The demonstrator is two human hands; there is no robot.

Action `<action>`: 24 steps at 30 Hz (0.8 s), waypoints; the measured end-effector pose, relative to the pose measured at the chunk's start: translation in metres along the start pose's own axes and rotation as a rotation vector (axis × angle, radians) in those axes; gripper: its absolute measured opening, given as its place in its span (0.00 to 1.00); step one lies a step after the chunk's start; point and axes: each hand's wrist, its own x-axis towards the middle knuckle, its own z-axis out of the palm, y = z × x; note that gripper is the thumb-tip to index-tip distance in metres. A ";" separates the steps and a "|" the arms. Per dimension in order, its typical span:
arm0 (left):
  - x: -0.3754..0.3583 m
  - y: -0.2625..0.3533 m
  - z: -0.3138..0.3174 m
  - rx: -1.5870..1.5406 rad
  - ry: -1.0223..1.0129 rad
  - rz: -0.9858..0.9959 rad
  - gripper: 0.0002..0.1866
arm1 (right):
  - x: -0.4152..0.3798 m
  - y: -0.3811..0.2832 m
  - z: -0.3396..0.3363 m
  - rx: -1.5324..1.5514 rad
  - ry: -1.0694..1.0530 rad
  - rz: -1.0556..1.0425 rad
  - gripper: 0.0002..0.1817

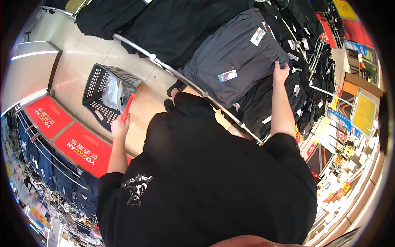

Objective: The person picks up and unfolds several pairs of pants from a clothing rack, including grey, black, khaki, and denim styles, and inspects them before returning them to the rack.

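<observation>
My left hand [120,126] is closed round the red handle [128,106] of a black shopping basket [90,95]. A clear plastic bag [110,94] lies inside the basket, which hangs to my left over the floor. On the right, my right hand [281,73] pinches the waistband edge of dark grey pants [218,55]. The pants spread across the rack among black garments. They carry a white and orange price tag [257,36] near the waist and a label [227,76] lower down.
A metal rail [181,75] runs along the near side of the rack. More black clothes [164,33] hang beyond it. To my left stands a display with red sign panels [84,146], with dark blue clothes [53,158] below. Store shelves and a yellow sign [363,113] are at right.
</observation>
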 end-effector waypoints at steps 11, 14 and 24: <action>0.052 -0.009 -0.039 -0.131 -0.179 -0.024 0.25 | 0.044 -0.054 0.008 -0.598 0.036 -0.081 0.39; 0.061 -0.018 -0.031 -0.125 0.013 0.226 0.23 | 0.045 -0.044 0.005 -0.267 0.016 -0.351 0.32; 0.145 0.201 -0.167 -0.548 0.141 0.939 0.30 | -0.166 -0.280 -0.094 0.082 -0.564 -0.378 0.11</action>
